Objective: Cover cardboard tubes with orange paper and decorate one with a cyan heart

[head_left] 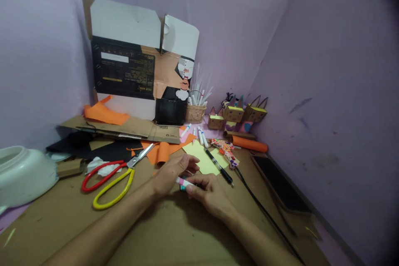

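My right hand point(207, 193) is closed round a white marker with a pink end point(183, 182), held between thumb and fingers over the cardboard-covered table. Close on its left, my left hand point(174, 172) has its fingers bent toward the right one; whether they hold anything is hidden. A small teal piece point(183, 188) shows just under the marker. Large scissors with one red and one yellow handle point(114, 189) lie to the left of my hands. Yellow paper point(199, 158) and a black pen point(220, 168) lie just beyond them.
An unfolded box point(124, 66) leans on the back wall. Behind my hands are orange paper point(162, 153), a basket of markers point(195, 113) and cardboard animal figures point(233, 114). A white bowl point(28, 178) stands left; a patterned glue gun point(229, 156) with a cable and a dark phone point(280, 183) lie right.
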`<state>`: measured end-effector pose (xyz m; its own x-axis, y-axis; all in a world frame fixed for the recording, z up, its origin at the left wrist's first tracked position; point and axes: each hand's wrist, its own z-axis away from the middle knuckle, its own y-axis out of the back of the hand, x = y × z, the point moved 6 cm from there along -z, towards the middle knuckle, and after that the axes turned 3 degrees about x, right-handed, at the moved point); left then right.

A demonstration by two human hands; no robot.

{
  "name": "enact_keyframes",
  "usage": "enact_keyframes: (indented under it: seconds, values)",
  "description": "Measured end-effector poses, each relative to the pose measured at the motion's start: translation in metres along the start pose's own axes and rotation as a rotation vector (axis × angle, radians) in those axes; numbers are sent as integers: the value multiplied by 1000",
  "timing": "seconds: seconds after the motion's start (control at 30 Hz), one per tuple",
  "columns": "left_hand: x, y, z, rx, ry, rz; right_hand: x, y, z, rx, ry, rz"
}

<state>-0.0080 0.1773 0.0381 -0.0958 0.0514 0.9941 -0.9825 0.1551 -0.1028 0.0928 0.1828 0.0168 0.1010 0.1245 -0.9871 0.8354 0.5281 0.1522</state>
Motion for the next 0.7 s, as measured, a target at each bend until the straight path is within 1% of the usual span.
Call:
enact_keyframes:
  seconds: [0.07, 0.13, 0.2, 0.23, 0.3, 0.37, 0.43, 0.47, 0.5, 0.53, 0.57, 0.6, 0.7]
  values:
    - [1, -6, 4, -51, -21, -23, -2, -1, 1, -55, 2, -36]
    - [4, -10, 7, -88, -64, -108, -4, -1, 2, -69, 15, -54]
    - [7, -9, 8, -73, -104, -218, -6, 0, 2, -57, 23, -39]
    - [10, -7, 7, -39, -124, -261, -7, 0, 2, -52, 22, -22]
    - [20, 2, 7, 76, -189, -299, -9, 2, 2, -46, 34, 5]
    - [35, 18, 11, 256, -290, -279, -13, 10, -2, -13, 57, 20]
    - [45, 38, 20, 473, -361, -255, -20, 30, -10, 92, 84, 69]
    - [45, 46, 26, 558, -356, -267, -25, 46, -16, 168, 93, 115]
    - [42, 52, 32, 617, -328, -312, -30, 63, -24, 248, 104, 190]
    - [36, 55, 37, 632, -286, -390, -37, 81, -32, 310, 111, 244]
    - [29, 55, 40, 595, -253, -486, -43, 100, -43, 350, 115, 278]
    - [23, 54, 44, 579, -250, -581, -50, 119, -54, 384, 121, 315]
    - [8, 48, 52, 501, -350, -743, -69, 166, -92, 458, 106, 427]
